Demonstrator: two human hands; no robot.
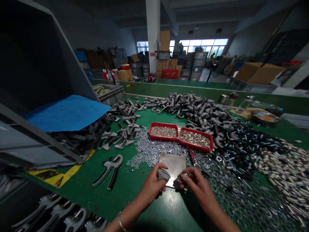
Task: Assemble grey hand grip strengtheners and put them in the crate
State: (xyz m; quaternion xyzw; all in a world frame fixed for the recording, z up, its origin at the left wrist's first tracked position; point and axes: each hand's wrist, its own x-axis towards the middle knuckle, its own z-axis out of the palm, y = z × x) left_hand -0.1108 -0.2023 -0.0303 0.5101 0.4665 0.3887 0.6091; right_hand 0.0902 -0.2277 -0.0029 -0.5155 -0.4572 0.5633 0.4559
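My left hand grips a small grey plastic part over the near edge of a square metal plate lying on the green table. Close beside it, my right hand pinches a small shiny metal piece. The two hands nearly touch. A finished grey hand-grip tool lies to the left of my hands.
Two red trays of small metal parts stand behind the plate, amid loose washers. A heap of grey handles fills the middle; black and silver parts spread right. A tipped grey bin with a blue sheet stands left.
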